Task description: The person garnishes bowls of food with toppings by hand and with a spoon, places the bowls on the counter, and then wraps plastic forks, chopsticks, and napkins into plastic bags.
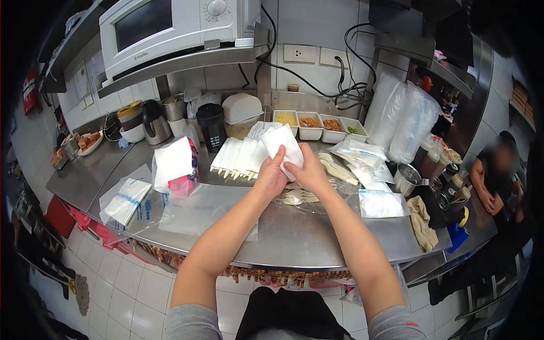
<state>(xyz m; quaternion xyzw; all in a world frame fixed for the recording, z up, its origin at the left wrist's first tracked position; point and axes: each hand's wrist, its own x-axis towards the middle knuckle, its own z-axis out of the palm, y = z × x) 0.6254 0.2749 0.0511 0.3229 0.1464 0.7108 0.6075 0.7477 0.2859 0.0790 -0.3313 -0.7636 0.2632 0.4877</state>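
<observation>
Between my left hand point(272, 173) and my right hand point(307, 169) is a folded white paper napkin point(283, 143), held up above the steel counter. Both thumbs press on its near face, and the fingers behind it are partly hidden. Whether anything lies inside the folds cannot be seen. Just left of my hands, several napkin-wrapped pieces of cutlery point(237, 155) lie in a row with pale tips sticking out. Pale disposable forks point(298, 196) rest on clear plastic below my hands. More pale cutlery point(339, 169) is piled to the right. A stack of white napkins point(173, 159) sits in opened packaging at left.
White tubs of chopped food point(310, 128) and a black cup point(212, 127) line the back. Wrapped white packets point(383, 203), a metal jug point(407, 179) and a cloth point(421, 223) are at right. A microwave point(170, 34) stands overhead. A person point(496, 175) sits far right.
</observation>
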